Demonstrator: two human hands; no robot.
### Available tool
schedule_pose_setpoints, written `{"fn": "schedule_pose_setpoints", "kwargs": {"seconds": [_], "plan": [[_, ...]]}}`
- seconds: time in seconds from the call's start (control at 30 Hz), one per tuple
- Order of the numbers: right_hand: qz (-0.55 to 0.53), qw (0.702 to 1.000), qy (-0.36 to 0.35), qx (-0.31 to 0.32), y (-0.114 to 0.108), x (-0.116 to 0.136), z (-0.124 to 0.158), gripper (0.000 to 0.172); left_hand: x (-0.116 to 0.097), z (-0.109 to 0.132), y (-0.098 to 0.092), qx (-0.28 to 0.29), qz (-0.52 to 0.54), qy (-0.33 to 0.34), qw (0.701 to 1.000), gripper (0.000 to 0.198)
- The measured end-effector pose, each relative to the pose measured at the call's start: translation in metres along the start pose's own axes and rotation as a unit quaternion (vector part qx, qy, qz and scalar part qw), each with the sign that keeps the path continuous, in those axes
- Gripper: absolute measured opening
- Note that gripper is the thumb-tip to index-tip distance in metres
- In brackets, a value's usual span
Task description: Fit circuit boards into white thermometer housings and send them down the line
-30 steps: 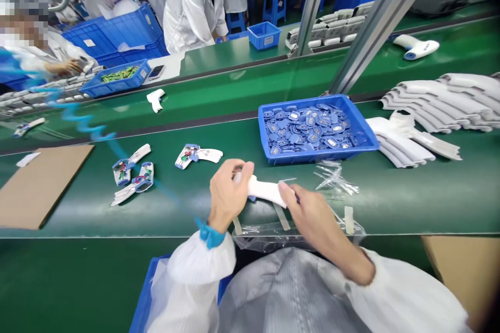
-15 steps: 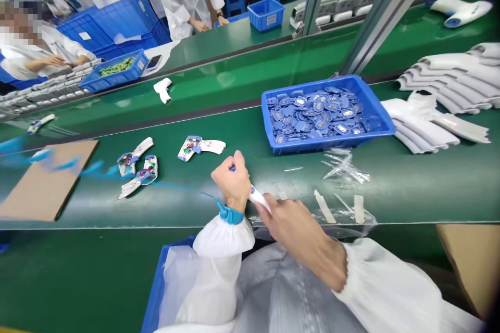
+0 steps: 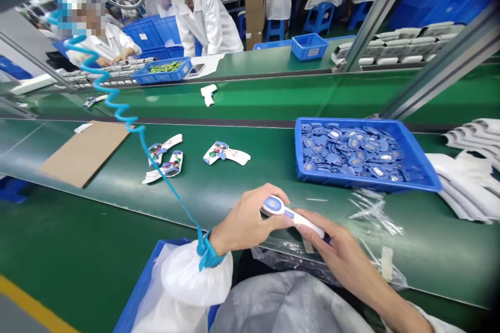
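Observation:
Both my hands hold a white handheld thermometer (image 3: pixel 291 216) with a blue face and round button, just above the near edge of the green belt. My left hand (image 3: pixel 246 221) wraps its blue-faced head, and my right hand (image 3: pixel 336 250) grips its white far end. A blue wrist strap (image 3: pixel 207 252) circles my left wrist, and its coiled blue cord (image 3: pixel 121 109) rises toward the upper left. A clear plastic bag (image 3: pixel 285 259) lies under my hands.
A blue tray (image 3: pixel 363 181) of blue parts stands to the right, beside stacked white housings (image 3: pixel 464 182). Loose thermometer parts (image 3: pixel 162 156) and a cardboard sheet (image 3: pixel 86 153) lie left on the belt. Co-workers (image 3: pixel 203 21) stand beyond. A blue crate (image 3: pixel 144 291) sits below.
The thermometer has rotated, and its blue face now shows upward. Both hands have it lower and closer together, and the view has swung, moving the tray toward the right.

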State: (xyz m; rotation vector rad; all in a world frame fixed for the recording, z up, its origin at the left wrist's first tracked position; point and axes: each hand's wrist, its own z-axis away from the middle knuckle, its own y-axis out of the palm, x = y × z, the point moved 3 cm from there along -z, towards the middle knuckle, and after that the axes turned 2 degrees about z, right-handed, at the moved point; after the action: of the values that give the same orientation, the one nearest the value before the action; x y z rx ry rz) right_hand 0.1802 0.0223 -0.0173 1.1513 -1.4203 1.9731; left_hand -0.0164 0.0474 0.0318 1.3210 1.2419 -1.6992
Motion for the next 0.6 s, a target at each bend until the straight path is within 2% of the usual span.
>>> {"fn": "schedule_pose_setpoints", "kwargs": {"seconds": [0.07, 0.2, 0.27, 0.37, 0.43, 0.47, 0.53, 0.6], "plan": [[0.077, 0.996, -0.027, -0.031, 0.006, 0.003, 0.0, 0.037, 0.002, -0.002, 0.001, -0.038, 0.02, -0.008, 0.999, 0.019], [0.219, 0.956, -0.153, -0.123, 0.021, 0.009, 0.002, 0.029, 0.013, -0.011, 0.01, -0.191, 0.016, -0.028, 0.981, 0.04], [0.243, 0.94, -0.198, -0.137, 0.026, 0.011, 0.001, 0.028, 0.022, -0.017, 0.016, -0.212, 0.024, -0.056, 0.975, 0.045], [0.249, 0.946, -0.182, -0.105, 0.026, 0.015, -0.01, 0.026, 0.031, -0.025, 0.015, -0.188, 0.055, -0.085, 0.977, 0.042], [0.218, 0.961, -0.146, -0.082, 0.019, 0.021, -0.017, 0.023, 0.031, -0.034, -0.002, -0.19, -0.012, -0.075, 0.979, 0.045], [0.198, 0.967, -0.132, -0.09, 0.013, 0.025, -0.02, 0.023, 0.03, -0.04, -0.016, -0.201, -0.063, -0.069, 0.975, 0.048], [0.167, 0.969, -0.112, -0.144, -0.003, 0.03, -0.02, 0.03, 0.027, -0.062, -0.057, -0.242, -0.152, -0.079, 0.955, 0.053], [0.144, 0.964, -0.096, -0.202, -0.02, 0.029, -0.016, 0.035, 0.023, -0.098, -0.107, -0.317, -0.2, -0.121, 0.919, 0.057]]}}
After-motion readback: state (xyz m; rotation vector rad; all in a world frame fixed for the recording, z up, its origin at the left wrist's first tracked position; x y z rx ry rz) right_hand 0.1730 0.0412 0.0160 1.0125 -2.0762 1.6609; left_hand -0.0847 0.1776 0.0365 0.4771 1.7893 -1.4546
